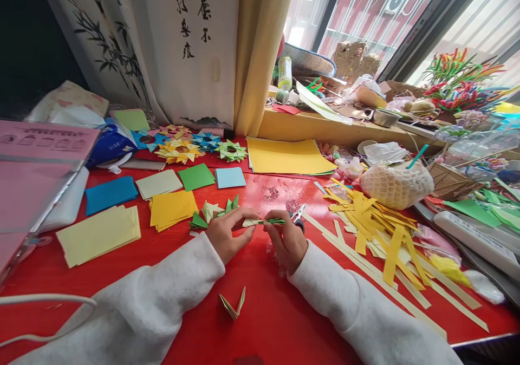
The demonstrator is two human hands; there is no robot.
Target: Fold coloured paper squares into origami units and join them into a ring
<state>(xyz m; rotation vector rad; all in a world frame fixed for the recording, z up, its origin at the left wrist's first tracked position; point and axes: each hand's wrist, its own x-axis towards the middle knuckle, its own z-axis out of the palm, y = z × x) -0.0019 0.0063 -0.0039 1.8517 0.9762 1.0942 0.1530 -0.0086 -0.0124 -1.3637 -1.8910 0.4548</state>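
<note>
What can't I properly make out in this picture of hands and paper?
All in the head view:
Folded paper being held: partly covered by the left hand and right hand.
Folded pieces beyond: lower parts hidden behind the left hand.
Scissors: handles partly hidden by the right hand.
Pink sheet: cut off by the left edge; small print unreadable.
White cable: cut off by the left edge.

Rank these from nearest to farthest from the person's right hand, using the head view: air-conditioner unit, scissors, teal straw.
1. Scissors: right beside the right hand, partly hidden behind it.
2. Teal straw: farther right, slanting up.
3. Air-conditioner unit: outside, beyond the window.
</note>
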